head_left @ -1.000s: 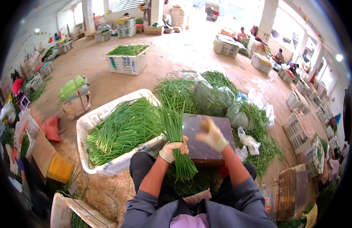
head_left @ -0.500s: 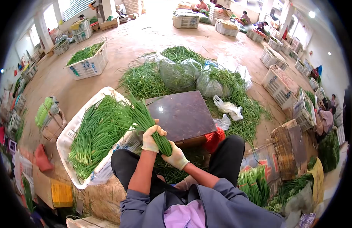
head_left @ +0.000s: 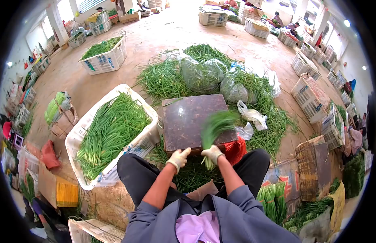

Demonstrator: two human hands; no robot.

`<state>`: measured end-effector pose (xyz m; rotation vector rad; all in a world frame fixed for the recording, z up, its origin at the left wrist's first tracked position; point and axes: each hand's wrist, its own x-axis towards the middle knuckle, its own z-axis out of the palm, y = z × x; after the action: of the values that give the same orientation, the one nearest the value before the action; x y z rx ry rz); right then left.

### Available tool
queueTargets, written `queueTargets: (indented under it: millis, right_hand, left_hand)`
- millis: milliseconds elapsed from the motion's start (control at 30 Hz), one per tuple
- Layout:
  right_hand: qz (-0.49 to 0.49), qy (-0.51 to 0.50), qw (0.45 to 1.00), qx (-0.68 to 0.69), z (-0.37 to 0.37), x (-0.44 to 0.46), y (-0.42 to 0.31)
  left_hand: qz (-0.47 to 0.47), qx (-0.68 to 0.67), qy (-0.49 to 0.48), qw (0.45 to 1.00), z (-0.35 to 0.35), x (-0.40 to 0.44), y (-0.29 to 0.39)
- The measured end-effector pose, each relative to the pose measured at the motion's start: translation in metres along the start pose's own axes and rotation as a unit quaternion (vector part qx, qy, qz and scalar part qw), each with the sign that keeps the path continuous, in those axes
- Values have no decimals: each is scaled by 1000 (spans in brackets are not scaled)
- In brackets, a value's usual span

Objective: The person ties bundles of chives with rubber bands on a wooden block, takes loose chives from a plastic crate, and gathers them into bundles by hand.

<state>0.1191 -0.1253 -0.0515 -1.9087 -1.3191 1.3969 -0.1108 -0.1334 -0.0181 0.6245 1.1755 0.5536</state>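
Note:
My right hand point(head_left: 213, 154), in a pale glove, grips a bunch of long green chives point(head_left: 214, 128) near the cut ends. Their leafy tops fan up and to the right over a dark box-like work surface point(head_left: 192, 121), smeared by motion. My left hand point(head_left: 179, 158), gloved too, is at the near edge of that surface with its fingers curled and nothing visible in them. To the left, a white plastic crate point(head_left: 144, 139) holds a heap of loose chives point(head_left: 111, 131). More loose greens point(head_left: 196, 174) lie between my legs.
Beyond the work surface spreads a pile of green leaves point(head_left: 163, 81) with plastic bags point(head_left: 202, 75). A red bag point(head_left: 236, 150) sits by my right knee. Tied chive bundles point(head_left: 273, 198) stand at right. Other people point(head_left: 354, 139) sit among crates point(head_left: 309, 99) farther off.
My left hand has let go of the chives and moved right and slightly down. My right hand has carried the bunch right and swung its tops over the work surface. The view has shifted slightly.

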Motion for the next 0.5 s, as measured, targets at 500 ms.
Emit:
queueTargets:
  millis: [500]
  right_hand:
    - [-276,104,946,134,42,-62,-62]
  left_hand:
    - [343,-105,-107,927,29,-12,13]
